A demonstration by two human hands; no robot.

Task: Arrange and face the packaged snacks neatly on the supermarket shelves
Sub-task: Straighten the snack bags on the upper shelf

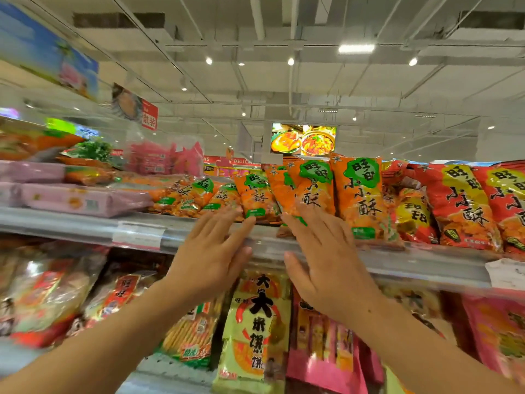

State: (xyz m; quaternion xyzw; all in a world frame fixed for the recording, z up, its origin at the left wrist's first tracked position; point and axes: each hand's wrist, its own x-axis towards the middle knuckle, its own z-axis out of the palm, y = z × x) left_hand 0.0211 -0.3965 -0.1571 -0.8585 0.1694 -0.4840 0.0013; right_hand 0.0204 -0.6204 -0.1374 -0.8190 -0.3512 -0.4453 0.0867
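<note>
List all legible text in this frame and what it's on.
"旺旺 小小酥": upright orange bags on the upper shelf.
"小小酥": red bags to their right.
"大米饼": yellow pack on the lower shelf.
"DELICA", cut off: red banner far back.
Price tags on the shelf rail: blurred, unreadable.

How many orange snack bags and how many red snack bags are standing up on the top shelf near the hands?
Only bags standing clearly upright on the top shelf are counted; the slumped orange ones further left are too blurred.
Orange bags: 3
Red bags: 2
Total: 5
The left hand and right hand reach flat toward the orange bags.
</note>
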